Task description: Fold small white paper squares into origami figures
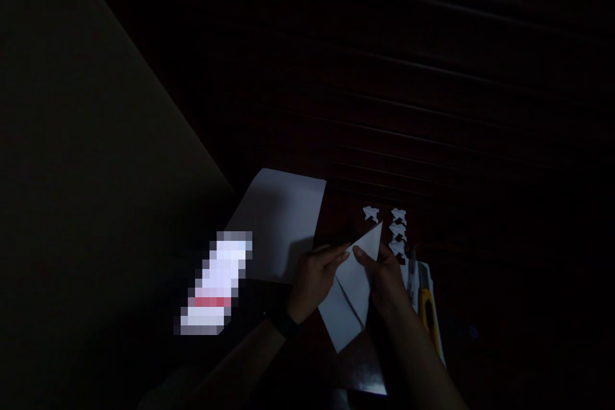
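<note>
A partly folded sheet of white paper (340, 317) is between my two hands, with a pointed corner at its top and a crease or flap edge running across it. My left hand (314, 277), with a dark band on the wrist, pinches the sheet's left edge between thumb and fingers. On the other side, my right hand (385, 275) grips the right edge, its thumb lying on top and its fingers partly hidden behind the paper. Just beyond the sheet's tip lie several small folded white paper figures (398, 230).
A plain white sheet (283, 218), possibly a stack, lies at the left on the dark wooden surface (355, 189). A bright pixelated screen (214, 285) glows nearer me. Right of my right hand are a yellow utility knife (427, 314) and a pen (412, 275). The room is very dark.
</note>
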A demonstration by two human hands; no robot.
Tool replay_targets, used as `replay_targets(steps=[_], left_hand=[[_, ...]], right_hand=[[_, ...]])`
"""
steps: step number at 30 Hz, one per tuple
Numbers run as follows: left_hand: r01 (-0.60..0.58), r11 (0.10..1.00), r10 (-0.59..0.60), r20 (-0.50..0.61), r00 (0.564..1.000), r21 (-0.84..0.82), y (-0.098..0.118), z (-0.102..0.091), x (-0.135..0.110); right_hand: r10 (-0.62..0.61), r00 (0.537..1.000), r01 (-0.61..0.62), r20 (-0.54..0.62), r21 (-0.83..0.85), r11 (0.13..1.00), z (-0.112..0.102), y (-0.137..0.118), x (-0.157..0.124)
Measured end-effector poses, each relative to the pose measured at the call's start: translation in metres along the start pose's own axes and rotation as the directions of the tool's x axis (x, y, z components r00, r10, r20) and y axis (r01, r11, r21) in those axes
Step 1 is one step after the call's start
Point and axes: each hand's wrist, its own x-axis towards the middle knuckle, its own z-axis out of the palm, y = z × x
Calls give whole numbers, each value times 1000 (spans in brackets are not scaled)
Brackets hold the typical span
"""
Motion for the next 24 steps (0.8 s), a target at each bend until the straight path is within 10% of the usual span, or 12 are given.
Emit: replay_targets(steps=[24], left_hand=[[104, 992, -103, 18, 995, -68, -4, 1, -2]], right_hand=[[26, 992, -21, -123, 43, 999, -6, -12, 2]])
